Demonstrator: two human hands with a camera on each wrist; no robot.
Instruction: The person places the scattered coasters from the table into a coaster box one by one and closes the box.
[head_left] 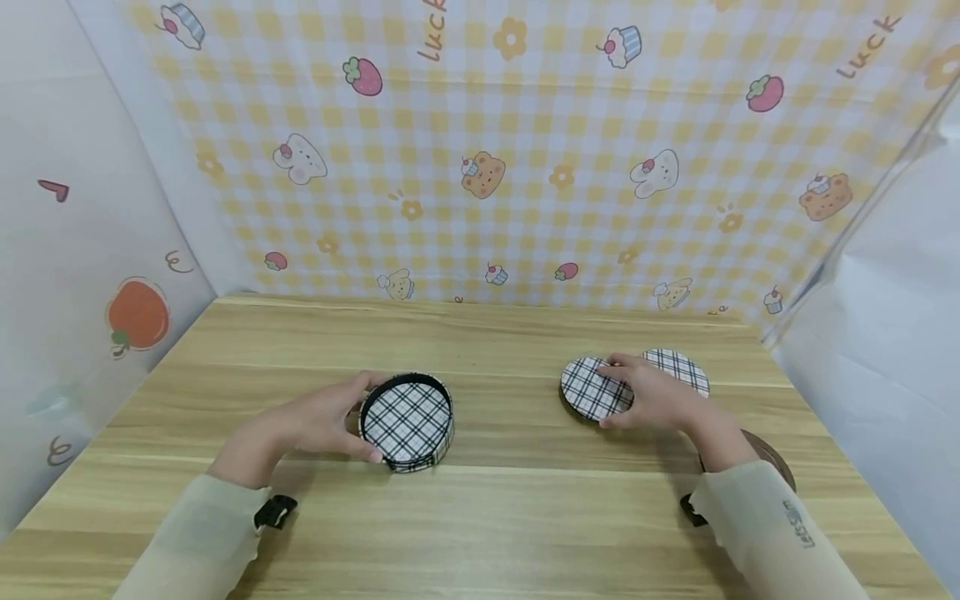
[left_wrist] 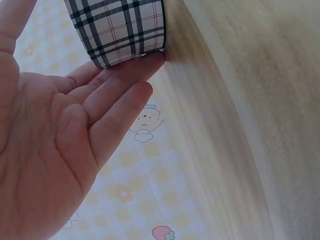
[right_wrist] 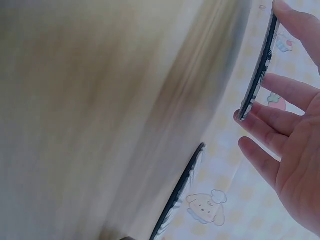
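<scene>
Head view: left hand (head_left: 318, 421) cups plaid holder (head_left: 408, 421) at table (head_left: 480, 508) centre-left, fingers curled round wall. Right hand (head_left: 656, 396) pinches plaid coaster (head_left: 588, 389) off table; second coaster (head_left: 684, 367) just behind. Advice: keep holder steady, lower coaster flat into it.
</scene>
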